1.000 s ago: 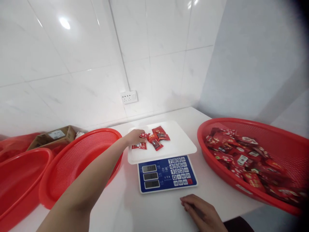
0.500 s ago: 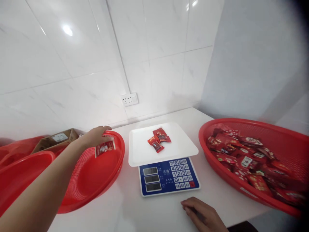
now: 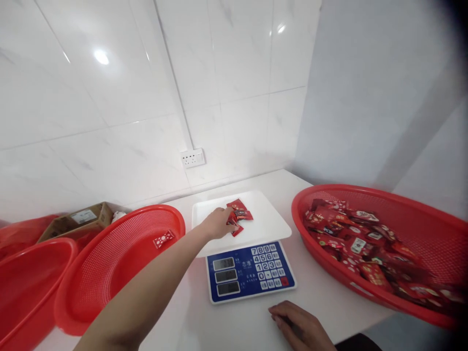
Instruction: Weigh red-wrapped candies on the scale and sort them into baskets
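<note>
My left hand (image 3: 218, 223) reaches over the white weighing tray (image 3: 266, 233), its fingers pinched on the left edge of a small pile of red snack packets (image 3: 242, 215). The fingertips partly hide the nearest packet. Beneath the tray, the blue scale panel (image 3: 252, 270) shows its keys and three small displays. My right hand (image 3: 302, 324) rests on the white table in front of the scale, fingers curled together with nothing visible in them. A single red-and-white packet (image 3: 163, 239) lies in the red basket (image 3: 146, 214) on the left, partly behind my left forearm.
At the right, a large red basket (image 3: 431, 214) holds a heap of red packets (image 3: 358, 243). Another red basin (image 3: 32, 273) stands at the far left, with an open cardboard box (image 3: 82, 222) behind it. A wall socket (image 3: 192, 158) is above the table's back edge.
My left hand has moved right, from the left basket to the packets on the scale tray. The packet it held now lies in that basket. My right hand has stayed on the table.
</note>
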A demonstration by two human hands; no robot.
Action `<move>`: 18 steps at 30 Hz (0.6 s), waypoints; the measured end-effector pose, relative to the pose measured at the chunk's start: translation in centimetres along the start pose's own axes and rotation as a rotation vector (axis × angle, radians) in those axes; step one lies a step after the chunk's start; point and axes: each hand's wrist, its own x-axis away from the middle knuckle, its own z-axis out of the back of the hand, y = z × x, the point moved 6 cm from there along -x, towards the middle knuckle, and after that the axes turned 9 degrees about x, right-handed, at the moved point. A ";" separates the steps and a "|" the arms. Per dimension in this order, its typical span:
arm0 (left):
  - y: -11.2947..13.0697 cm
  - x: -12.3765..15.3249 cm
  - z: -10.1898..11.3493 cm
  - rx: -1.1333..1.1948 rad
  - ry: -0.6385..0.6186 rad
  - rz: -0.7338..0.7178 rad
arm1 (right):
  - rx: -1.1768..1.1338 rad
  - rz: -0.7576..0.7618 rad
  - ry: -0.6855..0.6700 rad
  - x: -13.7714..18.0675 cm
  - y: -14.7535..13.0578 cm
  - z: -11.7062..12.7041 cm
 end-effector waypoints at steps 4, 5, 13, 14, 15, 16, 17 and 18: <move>0.5 -0.2 -0.3 0.025 0.053 -0.003 | 0.017 0.038 0.010 0.0 -0.1 0.0; 0.7 -0.1 -0.2 0.035 0.064 -0.011 | 0.018 0.041 0.009 0.0 -0.1 0.0; -2.7 6.6 6.2 -0.042 0.284 0.069 | 0.021 0.052 -0.017 0.1 -0.2 -0.1; -3.9 7.9 7.5 -0.067 0.304 0.103 | 0.027 0.062 -0.023 0.1 -0.2 -0.2; -5.1 9.2 8.5 -0.092 0.314 0.139 | 0.031 0.074 -0.027 0.1 -0.2 -0.2; -6.2 10.3 9.3 -0.117 0.328 0.184 | 0.034 0.082 -0.029 0.1 -0.2 -0.2; -7.0 11.1 9.8 -0.143 0.341 0.222 | 0.035 0.086 -0.031 0.1 -0.2 -0.2; -7.5 11.6 10.0 -0.163 0.346 0.247 | 0.033 0.091 -0.032 0.1 -0.2 -0.2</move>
